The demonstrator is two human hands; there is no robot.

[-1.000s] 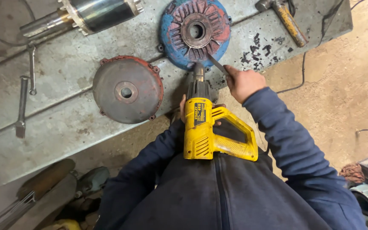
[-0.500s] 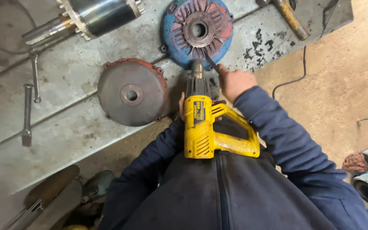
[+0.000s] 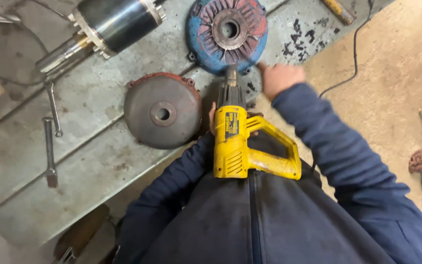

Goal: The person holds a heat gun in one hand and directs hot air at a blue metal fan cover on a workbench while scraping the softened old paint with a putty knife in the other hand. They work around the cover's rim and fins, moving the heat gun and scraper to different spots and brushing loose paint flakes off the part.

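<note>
A yellow power tool (image 3: 233, 146) with a dark nozzle lies against my dark blue jacket, its tip pointing at a blue, rusty finned motor end cover (image 3: 226, 30) on the metal bench. My left hand (image 3: 212, 119) grips the tool's body from the left; only its fingers show. My right hand (image 3: 282, 78) is blurred and closed in a fist just right of the nozzle, at the blue cover's lower right edge. It is shut on a thin dark tool whose tip barely shows. A red-rimmed grey round cover (image 3: 162, 111) lies left of the nozzle.
A motor rotor with a shaft (image 3: 108, 24) lies at the bench's far left. Two wrenches (image 3: 50, 142) lie on the grey metal bench (image 3: 74, 186). A hammer handle (image 3: 338, 10) and a black cable (image 3: 355, 54) are at the upper right, above a dusty floor.
My right hand has shifted slightly toward the blue cover's edge and is now blurred. The yellow tool stays against my body, nozzle toward the cover.
</note>
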